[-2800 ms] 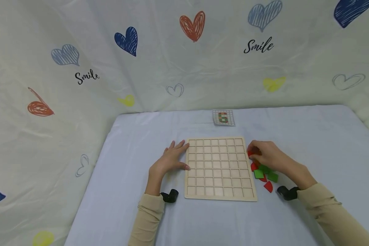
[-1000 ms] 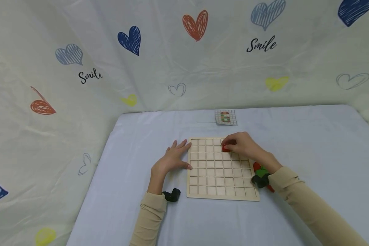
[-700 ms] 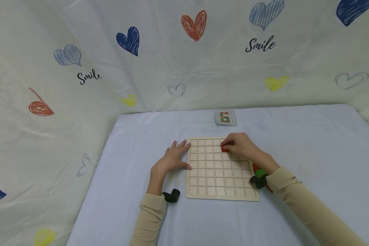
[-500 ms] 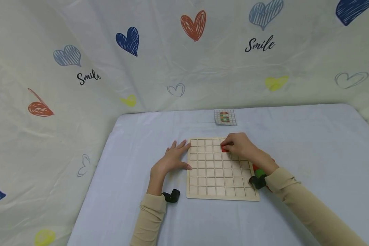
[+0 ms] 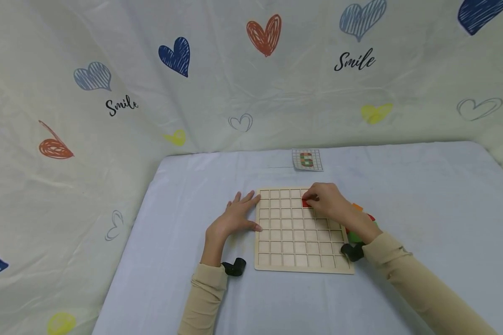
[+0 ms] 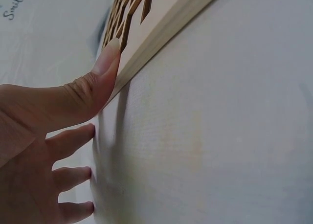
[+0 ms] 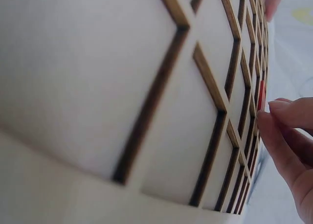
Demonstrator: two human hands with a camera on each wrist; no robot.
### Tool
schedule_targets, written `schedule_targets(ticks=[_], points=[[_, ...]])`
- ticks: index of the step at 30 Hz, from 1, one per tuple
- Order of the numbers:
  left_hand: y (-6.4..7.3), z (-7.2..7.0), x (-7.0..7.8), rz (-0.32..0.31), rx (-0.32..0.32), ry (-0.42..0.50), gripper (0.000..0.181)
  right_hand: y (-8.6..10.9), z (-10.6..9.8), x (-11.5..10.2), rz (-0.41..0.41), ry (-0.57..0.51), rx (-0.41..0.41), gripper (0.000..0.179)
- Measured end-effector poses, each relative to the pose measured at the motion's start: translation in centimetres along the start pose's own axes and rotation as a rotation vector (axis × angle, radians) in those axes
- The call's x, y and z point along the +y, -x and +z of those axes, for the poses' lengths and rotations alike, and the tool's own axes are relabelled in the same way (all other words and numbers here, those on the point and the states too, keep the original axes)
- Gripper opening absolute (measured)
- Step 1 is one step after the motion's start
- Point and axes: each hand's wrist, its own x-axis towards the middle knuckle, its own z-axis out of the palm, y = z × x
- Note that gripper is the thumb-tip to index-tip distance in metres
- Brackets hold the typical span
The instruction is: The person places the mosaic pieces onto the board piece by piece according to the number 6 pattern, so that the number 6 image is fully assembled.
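A light wooden board (image 5: 285, 235) with a grid of square cells lies flat on the table. Along its left edge rests my left hand (image 5: 234, 216), fingers spread. The left wrist view shows that thumb (image 6: 105, 60) lying on the board's rim. Over the board's upper right part, my right hand (image 5: 328, 201) has thumb and index finger bent together at a small red tile (image 5: 305, 203) in a cell. From the right wrist, the red tile (image 7: 261, 94) appears as a thin strip at the fingertips; the fingers hide the rest of it.
Loose orange (image 5: 357, 207), red (image 5: 371, 217) and green pieces lie right of the board, partly hidden by the right forearm. A small printed card (image 5: 317, 164) with a coloured figure on a grid lies behind the board. White cloth covers the table (image 5: 184, 200).
My right hand went from the loose pieces to the board's upper right with the red tile. Lately it has shifted only slightly. The left hand keeps its place.
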Motion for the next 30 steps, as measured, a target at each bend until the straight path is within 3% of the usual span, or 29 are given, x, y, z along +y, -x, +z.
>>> schedule_targets(ticks=[8,16,30], points=[[0.1,-0.1,0.0,-0.008,0.001,0.008,0.096,1.1,-1.4,0.2,0.019,-0.030,-0.006,0.009],[0.0,0.0,0.0,0.006,-0.012,0.014,0.096,4.0,-3.3,1.8,0.001,-0.036,0.004,0.015],[0.0,0.0,0.0,-0.011,-0.004,0.012,0.097,7.5,-5.0,3.7,0.060,0.093,-0.052,0.022]])
